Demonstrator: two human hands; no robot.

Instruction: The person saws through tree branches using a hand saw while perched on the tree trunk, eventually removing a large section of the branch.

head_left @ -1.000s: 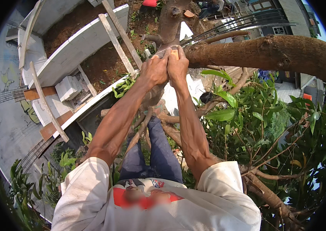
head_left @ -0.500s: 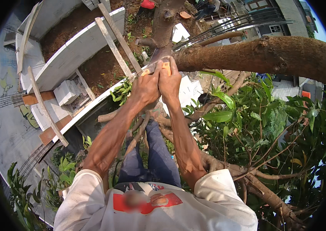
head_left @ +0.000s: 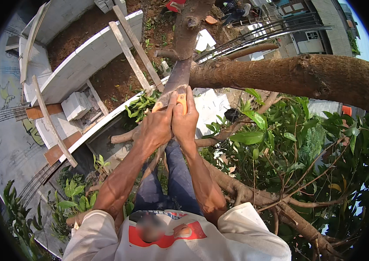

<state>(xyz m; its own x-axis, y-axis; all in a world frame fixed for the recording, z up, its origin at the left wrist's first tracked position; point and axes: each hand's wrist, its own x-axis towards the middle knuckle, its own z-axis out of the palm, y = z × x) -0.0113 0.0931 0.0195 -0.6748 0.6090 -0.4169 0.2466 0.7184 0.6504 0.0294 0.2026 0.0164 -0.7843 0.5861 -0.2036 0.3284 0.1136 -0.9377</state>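
Note:
Both my hands are wrapped round the orange handle of a handsaw [head_left: 179,77], side by side in front of my body. My left hand [head_left: 152,126] grips its left part, and my right hand [head_left: 185,124] is closed on the right part, with the thumbs lying along the top. The grey blade points away from me and meets a brown tree limb [head_left: 188,37] near its fork with a thick branch [head_left: 276,74] on the right. How deep the blade sits in the wood is hidden.
I am high in the tree, legs among lower branches [head_left: 254,191]. Leafy twigs [head_left: 310,152] fill the right side. Below left stand a white block wall [head_left: 88,56] and wooden planks [head_left: 128,54]. Cables [head_left: 263,32] run at upper right. A person in dark trousers [head_left: 236,15] is below.
My hands and the handsaw have drawn back toward my body. More of the blade now shows between the handle and the limb.

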